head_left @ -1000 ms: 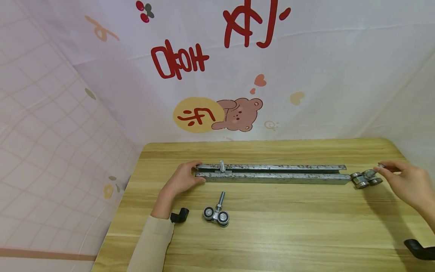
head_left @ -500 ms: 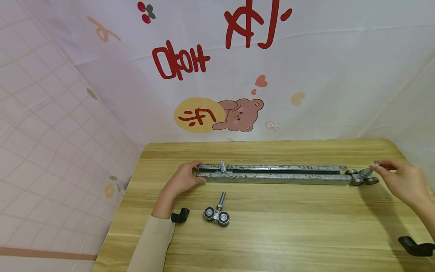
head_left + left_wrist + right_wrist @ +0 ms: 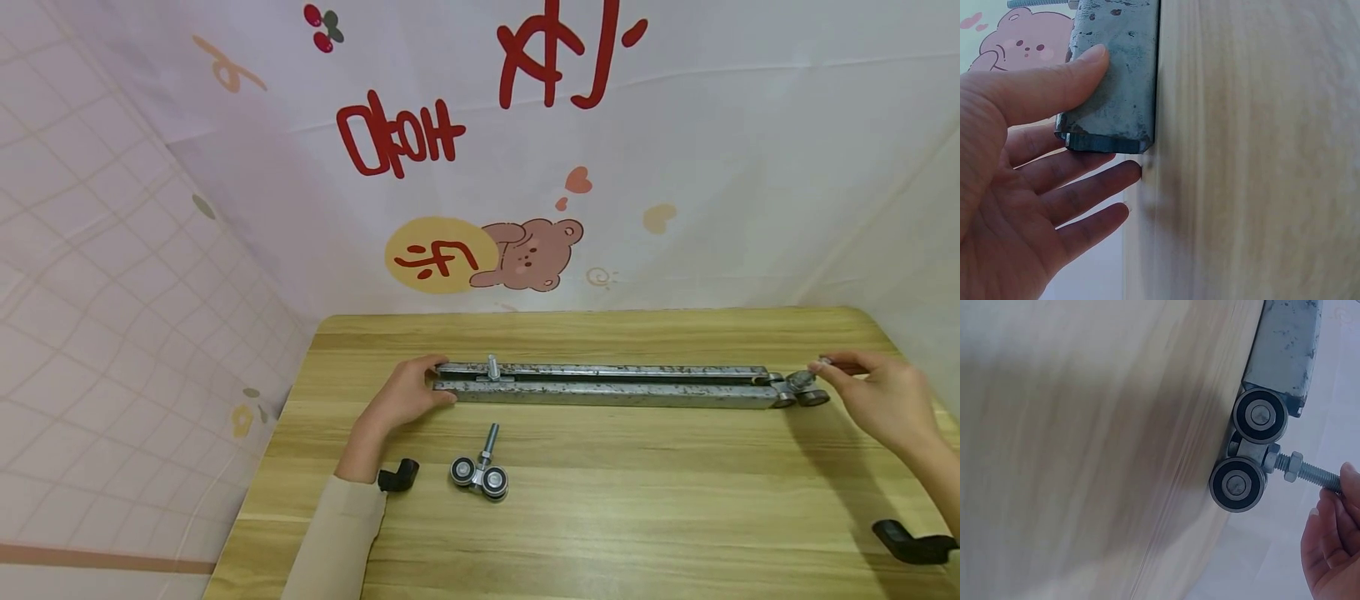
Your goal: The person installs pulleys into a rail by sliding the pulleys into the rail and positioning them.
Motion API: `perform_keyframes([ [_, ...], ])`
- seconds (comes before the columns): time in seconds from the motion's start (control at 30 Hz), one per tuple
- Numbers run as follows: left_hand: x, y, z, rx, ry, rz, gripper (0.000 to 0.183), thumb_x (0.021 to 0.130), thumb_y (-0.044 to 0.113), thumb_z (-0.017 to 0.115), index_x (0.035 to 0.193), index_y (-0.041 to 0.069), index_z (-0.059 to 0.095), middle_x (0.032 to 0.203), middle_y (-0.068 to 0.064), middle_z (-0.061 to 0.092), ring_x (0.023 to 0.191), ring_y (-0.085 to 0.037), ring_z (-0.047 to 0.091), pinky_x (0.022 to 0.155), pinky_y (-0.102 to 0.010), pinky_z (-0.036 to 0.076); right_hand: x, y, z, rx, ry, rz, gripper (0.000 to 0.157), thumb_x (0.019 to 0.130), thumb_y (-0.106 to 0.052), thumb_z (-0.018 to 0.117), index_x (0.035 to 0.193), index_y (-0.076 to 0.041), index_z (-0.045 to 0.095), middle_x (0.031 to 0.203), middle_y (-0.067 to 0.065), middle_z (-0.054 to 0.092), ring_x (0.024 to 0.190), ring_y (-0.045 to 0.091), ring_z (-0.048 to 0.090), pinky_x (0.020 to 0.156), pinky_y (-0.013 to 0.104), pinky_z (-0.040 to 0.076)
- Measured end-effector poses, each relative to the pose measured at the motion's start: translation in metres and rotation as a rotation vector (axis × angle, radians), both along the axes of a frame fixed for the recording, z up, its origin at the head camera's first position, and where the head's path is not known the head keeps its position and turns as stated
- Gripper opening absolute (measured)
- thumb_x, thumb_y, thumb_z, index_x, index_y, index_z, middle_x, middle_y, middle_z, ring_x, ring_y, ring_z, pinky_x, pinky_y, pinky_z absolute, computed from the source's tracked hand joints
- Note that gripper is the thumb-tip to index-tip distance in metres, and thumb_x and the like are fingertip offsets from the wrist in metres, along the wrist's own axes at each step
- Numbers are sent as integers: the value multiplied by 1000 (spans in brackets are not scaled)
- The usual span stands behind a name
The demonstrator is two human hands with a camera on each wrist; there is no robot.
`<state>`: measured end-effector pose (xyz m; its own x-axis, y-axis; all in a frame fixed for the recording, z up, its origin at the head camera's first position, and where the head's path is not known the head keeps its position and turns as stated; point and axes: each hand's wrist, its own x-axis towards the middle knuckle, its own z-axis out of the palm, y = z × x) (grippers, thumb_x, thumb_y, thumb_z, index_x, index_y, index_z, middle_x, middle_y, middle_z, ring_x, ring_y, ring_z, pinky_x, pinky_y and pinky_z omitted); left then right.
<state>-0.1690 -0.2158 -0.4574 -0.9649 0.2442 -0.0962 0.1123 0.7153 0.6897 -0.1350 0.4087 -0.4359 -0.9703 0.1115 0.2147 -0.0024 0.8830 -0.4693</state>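
Note:
A long steel channel rail [image 3: 615, 394] with rust specks lies on the wooden table, its slot facing up. My left hand [image 3: 402, 390] holds its left end, thumb [image 3: 1085, 72] on the near side and fingers at the far side. At the right end, my right hand [image 3: 888, 400] pinches the threaded bolt [image 3: 1319, 477] of a four-wheeled roller trolley [image 3: 815, 398]. The trolley's leading wheels [image 3: 1260, 415] overlap the rail's open end, while the rear wheels [image 3: 1236, 485] stand outside it. Another bolt [image 3: 492, 367] with a flat base sticks up from the slot near the left end.
A second roller trolley [image 3: 478, 477] lies on the table [image 3: 637, 500] in front of the rail's left part, bolt pointing away. Black elbow-shaped pieces sit by the left wrist [image 3: 400, 475] and right wrist [image 3: 911, 543]. A printed cloth wall [image 3: 712, 150] rises behind the table.
My right hand has moved left with the roller trolley, bringing its leading wheels from just outside to the rail's right end. The left hand has stayed on the rail's left end.

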Motion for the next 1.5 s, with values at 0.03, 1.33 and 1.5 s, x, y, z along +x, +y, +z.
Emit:
perform_keyframes([
  [0.03,0,0,0,0,-1,1,69,88,17,88,149,3,58,131,-15,67,117,-30,64,98,-50,53,0,0,0,-1,7,2,38,105,-17,67,121,17,66,111,39,66,95,53,59,58,25,39],
  [1.33,3,0,-3,-4,3,12,70,86,20,90,147,6,60,129,-14,68,115,-29,64,97,-49,53,2,-19,0,-27,23,51,37,102,-23,72,118,11,71,105,32,72,74,-17,43,55,15,39],
  [1.5,3,0,-3,-5,3,12,70,86,19,89,148,6,60,129,-15,68,116,-30,64,97,-49,53,2,-22,-1,-32,33,74,35,102,-21,73,117,10,72,106,32,72,77,-23,38,56,14,39],
])
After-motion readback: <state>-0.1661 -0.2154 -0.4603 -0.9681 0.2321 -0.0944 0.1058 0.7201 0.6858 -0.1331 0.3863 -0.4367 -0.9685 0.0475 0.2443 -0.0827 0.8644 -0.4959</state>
